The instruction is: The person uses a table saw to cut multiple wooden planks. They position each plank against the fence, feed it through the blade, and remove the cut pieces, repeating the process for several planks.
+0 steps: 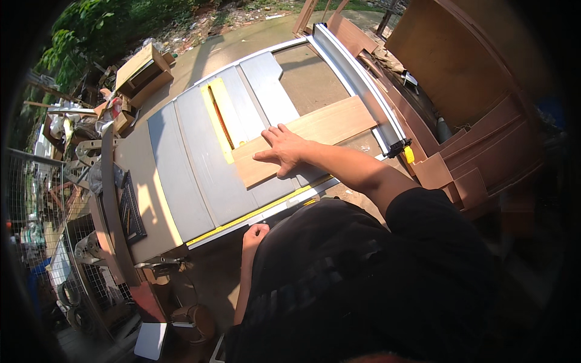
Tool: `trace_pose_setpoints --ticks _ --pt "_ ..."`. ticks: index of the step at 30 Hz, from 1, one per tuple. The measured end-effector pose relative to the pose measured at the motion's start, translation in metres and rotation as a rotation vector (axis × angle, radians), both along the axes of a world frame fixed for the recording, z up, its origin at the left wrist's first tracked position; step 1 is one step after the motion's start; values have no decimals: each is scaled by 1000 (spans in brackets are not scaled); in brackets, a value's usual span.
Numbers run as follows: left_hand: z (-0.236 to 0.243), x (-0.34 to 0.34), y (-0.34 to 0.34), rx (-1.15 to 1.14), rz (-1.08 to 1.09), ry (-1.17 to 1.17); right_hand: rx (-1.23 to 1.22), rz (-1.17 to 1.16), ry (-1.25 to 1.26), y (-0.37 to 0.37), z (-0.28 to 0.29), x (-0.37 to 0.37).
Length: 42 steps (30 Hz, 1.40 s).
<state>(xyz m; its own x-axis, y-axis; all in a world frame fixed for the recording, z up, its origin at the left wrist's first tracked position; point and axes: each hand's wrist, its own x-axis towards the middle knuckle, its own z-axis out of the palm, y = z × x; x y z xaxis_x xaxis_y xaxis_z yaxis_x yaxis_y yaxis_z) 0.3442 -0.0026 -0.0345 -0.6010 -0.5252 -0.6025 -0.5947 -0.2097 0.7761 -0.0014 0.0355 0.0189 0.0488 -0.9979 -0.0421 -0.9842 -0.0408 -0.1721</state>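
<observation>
Hard sunlight brightens the wooden board [339, 120]; the near black shirt [363, 266] lies dark. Fisheye distortion bends the right rail [364, 83].

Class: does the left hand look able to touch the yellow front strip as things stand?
Probably yes: the left hand sits near the yellow front strip, with nothing visibly blocking the way.

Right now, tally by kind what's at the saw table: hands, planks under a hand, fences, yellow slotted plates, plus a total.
Hands: 2, the right hand and left hand
Planks under a hand: 1, the light wood plank
Fences: 1, the long silver fence
Yellow slotted plates: 1, the yellow plate
Total: 5
</observation>
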Motion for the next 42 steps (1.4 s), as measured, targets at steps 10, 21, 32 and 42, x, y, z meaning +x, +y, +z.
trace_pose_setpoints --ticks 10,21,32,42 --pt "83 -82 -18 -173 -94 297 -284 108 -356 0 128 6" --pt "204 -234 -39 -743 -58 751 -824 595 -1854 26 233 -63" --pt "154 -211 -39 -769 162 395 -791 -183 -2203 87 115 -38" --pt "128 -150 -80 -723 135 363 -605 -178 -2401 91 79 4"
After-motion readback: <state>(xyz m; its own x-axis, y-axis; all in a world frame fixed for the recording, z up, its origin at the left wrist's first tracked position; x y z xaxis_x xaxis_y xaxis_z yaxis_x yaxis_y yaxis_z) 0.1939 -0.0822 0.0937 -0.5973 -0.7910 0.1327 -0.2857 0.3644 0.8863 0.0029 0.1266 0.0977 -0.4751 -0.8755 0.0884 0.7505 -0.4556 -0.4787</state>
